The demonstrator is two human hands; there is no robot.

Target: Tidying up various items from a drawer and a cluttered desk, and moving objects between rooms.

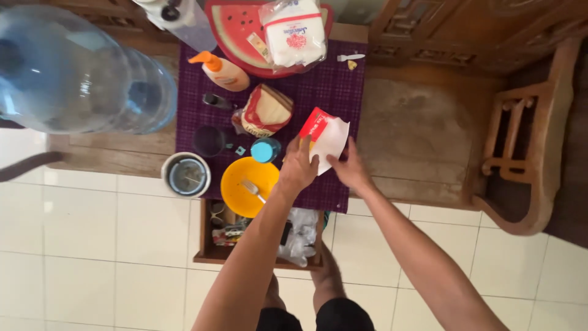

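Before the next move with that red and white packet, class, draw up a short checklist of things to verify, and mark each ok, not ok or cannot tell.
1. Both hands on the packet: left hand and right hand grip its lower edge. Ok.
2. Packet open: cannot tell.
3. Yellow bowl within reach, beside the left hand. Ok.
4. Bowl free of tools: a fork lies in it. Not ok.
5. Bowl fully on the purple mat: it juts past the table's front edge, above the open drawer. Not ok.
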